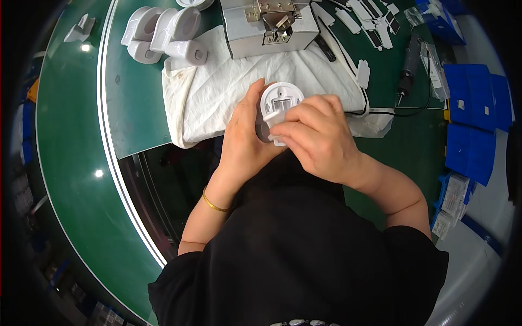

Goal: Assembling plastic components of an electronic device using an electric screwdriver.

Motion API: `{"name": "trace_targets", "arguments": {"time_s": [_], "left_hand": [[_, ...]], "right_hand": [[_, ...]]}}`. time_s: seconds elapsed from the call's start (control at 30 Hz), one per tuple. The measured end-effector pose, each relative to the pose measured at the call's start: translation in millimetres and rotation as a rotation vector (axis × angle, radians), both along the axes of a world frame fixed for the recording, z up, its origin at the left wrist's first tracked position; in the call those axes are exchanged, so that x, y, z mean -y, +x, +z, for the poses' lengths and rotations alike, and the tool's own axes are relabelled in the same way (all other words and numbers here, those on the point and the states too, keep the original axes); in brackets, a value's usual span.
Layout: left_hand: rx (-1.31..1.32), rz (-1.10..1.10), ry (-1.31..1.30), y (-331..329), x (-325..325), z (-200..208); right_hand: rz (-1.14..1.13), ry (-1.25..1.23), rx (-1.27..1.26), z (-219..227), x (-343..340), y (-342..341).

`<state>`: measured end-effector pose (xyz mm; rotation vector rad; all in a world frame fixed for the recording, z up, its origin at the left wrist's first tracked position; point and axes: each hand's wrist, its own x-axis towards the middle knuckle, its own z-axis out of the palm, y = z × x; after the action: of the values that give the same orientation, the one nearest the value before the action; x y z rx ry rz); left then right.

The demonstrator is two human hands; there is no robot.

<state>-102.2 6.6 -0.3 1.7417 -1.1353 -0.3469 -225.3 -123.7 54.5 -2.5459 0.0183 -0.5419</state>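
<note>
A white plastic housing point(281, 89) with a round end and a recessed square opening is held over the front edge of the white cloth point(201, 106). My left hand point(242, 141) wraps round its left side and underside, thumb and fingers closed on it. From the right, my right hand point(326, 136) pinches a small white piece point(275, 118) against the housing, just below the opening. The fingers partly cover that piece, so I cannot tell whether it is loose or joined to the housing.
Two similar white housings point(176, 35) stand at the back left. A metal fixture point(277, 41) sits on the cloth's far side. Several small white parts point(372, 24) lie at the back right, near a corded electric screwdriver point(406, 76). Blue bins point(470, 100) line the right side.
</note>
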Motion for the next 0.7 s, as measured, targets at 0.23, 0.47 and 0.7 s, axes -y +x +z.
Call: {"name": "trace_targets", "arguments": {"time_s": [0.23, 0.47, 0.7], "left_hand": [[0.062, 0.044, -0.034, -2.6, 0.8, 5.2], [0.092, 0.036, -0.036, -1.1, 3.5, 3.9], [0.081, 0.059, -0.020, -3.8, 0.1, 3.2]], "right_hand": [[-0.363, -0.150, 0.199, 28.7, 56.0, -0.8], [-0.038, -0.015, 0.044, -2.3, 9.6, -1.3], [-0.132, -0.076, 0.159, -12.1, 23.8, 18.4]]}}
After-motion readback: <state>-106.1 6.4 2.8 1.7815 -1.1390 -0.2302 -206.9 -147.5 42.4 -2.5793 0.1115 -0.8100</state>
